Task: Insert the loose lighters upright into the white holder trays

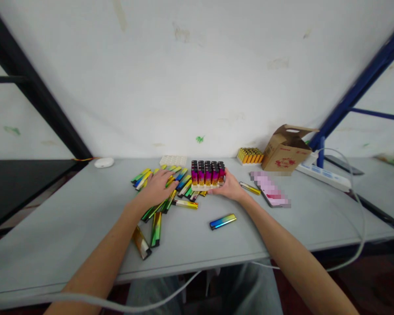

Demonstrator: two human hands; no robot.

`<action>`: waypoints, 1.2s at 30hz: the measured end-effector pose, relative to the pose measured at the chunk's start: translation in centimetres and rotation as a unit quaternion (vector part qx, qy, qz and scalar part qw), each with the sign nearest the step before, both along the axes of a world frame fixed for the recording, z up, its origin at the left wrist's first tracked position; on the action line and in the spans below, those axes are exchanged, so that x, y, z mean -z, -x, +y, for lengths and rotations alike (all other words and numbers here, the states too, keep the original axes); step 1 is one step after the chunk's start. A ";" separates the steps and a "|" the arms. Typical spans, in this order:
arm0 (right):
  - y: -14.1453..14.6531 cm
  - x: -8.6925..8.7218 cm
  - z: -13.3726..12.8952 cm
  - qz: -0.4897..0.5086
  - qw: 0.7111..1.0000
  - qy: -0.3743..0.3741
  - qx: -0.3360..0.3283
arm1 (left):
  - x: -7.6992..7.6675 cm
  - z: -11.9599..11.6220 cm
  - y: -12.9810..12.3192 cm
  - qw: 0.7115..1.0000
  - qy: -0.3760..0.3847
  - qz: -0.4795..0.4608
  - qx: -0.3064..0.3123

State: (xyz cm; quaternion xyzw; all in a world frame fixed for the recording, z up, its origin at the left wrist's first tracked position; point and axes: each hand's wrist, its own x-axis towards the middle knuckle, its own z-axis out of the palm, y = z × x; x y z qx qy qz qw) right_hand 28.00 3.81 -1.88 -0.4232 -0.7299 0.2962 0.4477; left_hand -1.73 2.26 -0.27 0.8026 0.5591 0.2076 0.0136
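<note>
My right grip [230, 188] holds a white rectangular plastic tray [200, 188] of black-and-purple lighters [208, 173], best kept level, while my wide-spread left grip [155, 187] covers shiny multicoloured lighters [183, 180] short of the grey counter's [187, 240] back edge.

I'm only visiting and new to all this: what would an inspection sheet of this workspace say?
Surface: grey tabletop, lighters strewn over part.
Job's things: loose lighters piled left of centre; purple lighters upright in a white tray; yellow lighters racked behind.
Clutter: phone, cardboard box, white case.
Grippers: bare hands; left hand over the pile, grip unclear; right hand holding the white tray.
Cables: white cable near the power strip; another crosses the foreground.
Surroundings: marked white wall.
</note>
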 end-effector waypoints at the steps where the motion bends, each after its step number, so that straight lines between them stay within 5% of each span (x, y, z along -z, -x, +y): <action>1: -0.3 -0.1 0.1 -0.002 1.000 -0.002 0.012 | 0.0 0.0 0.0 1.000 0.000 0.005 -0.001; 19: -4.6 -1.6 1.5 0.032 0.993 -0.031 0.113 | -0.4 -0.9 -1.1 0.998 0.049 0.038 0.003; 36: -0.7 -0.6 0.1 0.007 0.999 0.012 0.038 | -0.8 0.1 0.7 1.000 0.013 -0.011 0.002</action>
